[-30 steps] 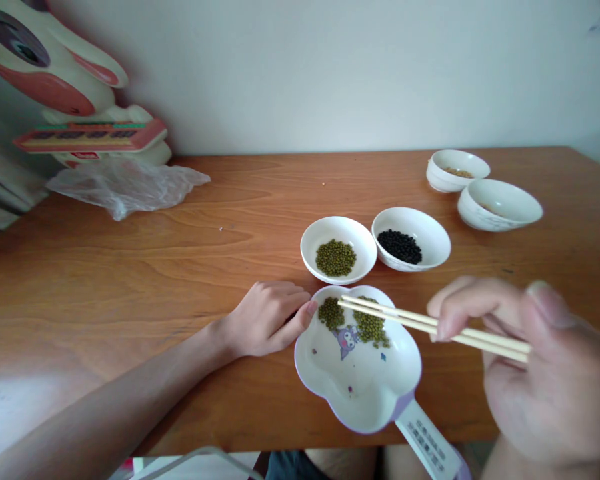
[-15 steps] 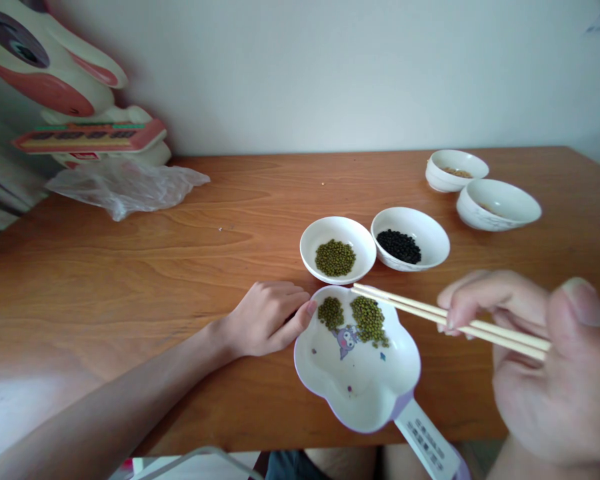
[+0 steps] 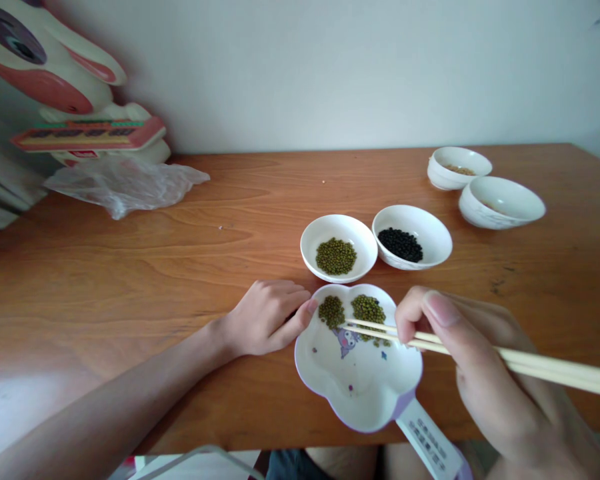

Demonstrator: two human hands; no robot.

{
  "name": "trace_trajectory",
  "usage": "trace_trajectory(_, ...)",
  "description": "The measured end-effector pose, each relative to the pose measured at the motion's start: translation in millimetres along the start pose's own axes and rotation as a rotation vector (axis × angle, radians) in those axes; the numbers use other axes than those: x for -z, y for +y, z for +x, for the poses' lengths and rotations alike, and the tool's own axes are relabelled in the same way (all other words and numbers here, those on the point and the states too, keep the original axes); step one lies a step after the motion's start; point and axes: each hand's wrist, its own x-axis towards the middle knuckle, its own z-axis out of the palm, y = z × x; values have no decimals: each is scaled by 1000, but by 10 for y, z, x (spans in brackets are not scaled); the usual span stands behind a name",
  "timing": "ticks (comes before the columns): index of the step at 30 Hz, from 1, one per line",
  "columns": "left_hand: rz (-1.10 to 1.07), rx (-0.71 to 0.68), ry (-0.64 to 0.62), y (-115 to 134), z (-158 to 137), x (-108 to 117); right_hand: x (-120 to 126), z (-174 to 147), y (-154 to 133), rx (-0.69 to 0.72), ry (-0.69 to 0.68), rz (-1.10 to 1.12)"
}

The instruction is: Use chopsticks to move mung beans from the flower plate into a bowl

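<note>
My right hand [image 3: 500,373] is closed around a pair of wooden chopsticks [image 3: 460,348]. Their tips reach into a white flower-shaped dish [image 3: 370,400] with a purple rim and a handle, close to the green beans. Inside that dish lie two small piles of green mung beans, a left one [image 3: 331,312] and a right one [image 3: 369,311], the latter partly behind the chopsticks. My left hand [image 3: 273,320] rests on the table with its thumb on the dish's left rim and its fingers curled. Just behind the dish is a white bowl [image 3: 313,243] of mung beans.
A white bowl [image 3: 437,243] of black beans stands beside the mung bean bowl. Two more white bowls, a rear one [image 3: 440,177] and a nearer one [image 3: 515,217], are at the back right. A plastic bag [image 3: 130,190] lies before a cow-shaped toy [image 3: 80,87].
My right hand has moved left and closed on the chopsticks from looser fingers. Their tips have dropped from the dish's back rim to beside the bean piles. My left hand has stayed put.
</note>
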Motion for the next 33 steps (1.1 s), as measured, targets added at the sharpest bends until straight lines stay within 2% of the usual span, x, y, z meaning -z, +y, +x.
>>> trace_trajectory(3, -6, 4, -2, -2, -5, -2, -14, 6, -27, 11, -142, -8)
trace_trajectory(13, -21, 13, -9, -10, -25, -9, -31, 21, -5, 34, -159, 7)
trace_trajectory(17, -13, 16, -9, -25, -18, -18, -29, 15, 0, 3, -174, 14)
trace_trajectory(33, -20, 15, -3, -16, -6, -9, -56, 18, -3, -7, -131, -18)
